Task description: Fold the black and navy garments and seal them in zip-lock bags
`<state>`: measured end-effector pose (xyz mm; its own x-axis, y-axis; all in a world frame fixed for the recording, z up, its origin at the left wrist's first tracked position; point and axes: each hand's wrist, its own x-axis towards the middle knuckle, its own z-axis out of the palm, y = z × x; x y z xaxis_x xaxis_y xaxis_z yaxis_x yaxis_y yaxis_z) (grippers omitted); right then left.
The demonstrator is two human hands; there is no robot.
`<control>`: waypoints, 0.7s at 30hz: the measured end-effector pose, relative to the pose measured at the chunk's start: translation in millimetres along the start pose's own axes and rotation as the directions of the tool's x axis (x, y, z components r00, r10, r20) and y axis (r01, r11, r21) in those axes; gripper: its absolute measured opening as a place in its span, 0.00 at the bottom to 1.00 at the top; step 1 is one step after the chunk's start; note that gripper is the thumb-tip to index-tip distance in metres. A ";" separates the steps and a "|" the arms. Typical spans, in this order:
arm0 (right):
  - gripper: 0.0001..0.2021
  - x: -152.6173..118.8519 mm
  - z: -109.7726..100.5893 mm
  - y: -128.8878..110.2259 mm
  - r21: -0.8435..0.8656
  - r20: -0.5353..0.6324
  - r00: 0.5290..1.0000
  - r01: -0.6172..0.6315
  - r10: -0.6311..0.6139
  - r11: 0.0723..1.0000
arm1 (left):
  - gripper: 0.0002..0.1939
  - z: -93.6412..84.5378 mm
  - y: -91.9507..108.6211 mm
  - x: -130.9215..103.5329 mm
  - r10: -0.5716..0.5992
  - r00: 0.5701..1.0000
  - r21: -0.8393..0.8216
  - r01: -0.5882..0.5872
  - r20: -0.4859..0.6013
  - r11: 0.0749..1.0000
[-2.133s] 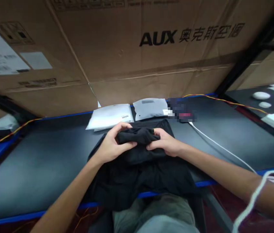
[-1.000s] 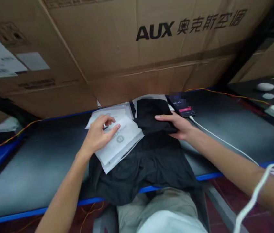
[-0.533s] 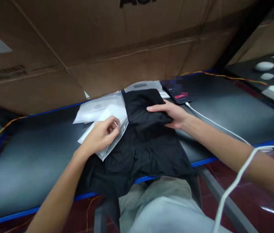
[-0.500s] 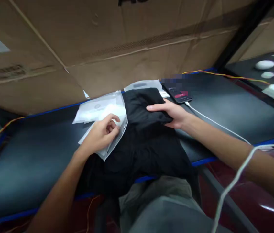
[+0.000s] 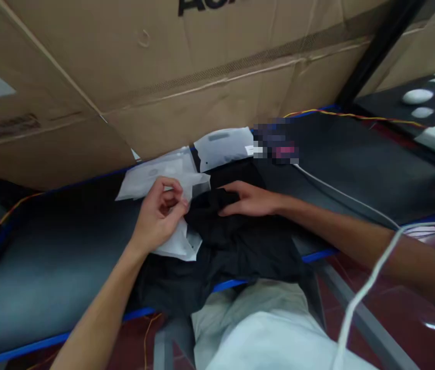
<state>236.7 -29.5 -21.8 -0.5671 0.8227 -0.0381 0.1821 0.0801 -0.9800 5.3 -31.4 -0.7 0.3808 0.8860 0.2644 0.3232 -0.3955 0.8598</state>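
Observation:
My left hand (image 5: 163,213) pinches the edge of a translucent white plastic bag (image 5: 181,244), whose mouth faces right. Folded black cloth (image 5: 211,203) is gripped by my right hand (image 5: 250,199), its left end at the opening of the bag. More black cloth (image 5: 240,252) lies below, spread over the table's front edge. Behind my left hand are other flat translucent bags (image 5: 144,177). A further bag with a white label (image 5: 223,149) lies behind the black cloth.
A large cardboard box (image 5: 202,77) stands along the back of the dark table (image 5: 59,267). At the back right is a blurred-out phone (image 5: 279,146) with a white cable (image 5: 340,192). A thicker white cable (image 5: 375,272) hangs at the right front.
My right hand has moved left and slightly down with the folded cloth, toward the bag. The bag's edge is now lifted in my left hand, and the labelled bag behind is more exposed.

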 end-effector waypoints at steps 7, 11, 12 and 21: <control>0.28 -9.8 12.7 -15.6 -0.433 -0.157 0.976 0.071 -0.153 0.899 | 0.05 7.3 9.5 -9.6 0.158 0.983 0.304 -0.180 0.095 0.936; 0.26 -12.2 16.2 -17.9 -0.456 -0.253 0.959 0.001 -0.130 0.890 | 0.05 13.1 14.7 -11.2 0.246 0.968 0.381 -0.246 0.049 0.891; 0.24 -11.2 16.3 -16.9 -0.406 -0.255 0.957 0.023 -0.138 0.914 | 0.04 15.0 14.3 -10.9 0.252 0.966 0.382 -0.255 0.060 0.888; 0.09 -0.7 36.7 -8.8 0.249 -0.188 0.977 -0.048 0.097 0.967 | 0.06 33.0 13.2 -17.9 0.224 0.974 0.240 -0.215 -0.012 0.947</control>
<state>206.1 -51.4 -20.3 -0.3854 0.9178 -0.0952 0.0036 -0.1017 -0.9948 31.4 -60.4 -8.4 0.4334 0.7776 0.4555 0.4324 -0.6229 0.6519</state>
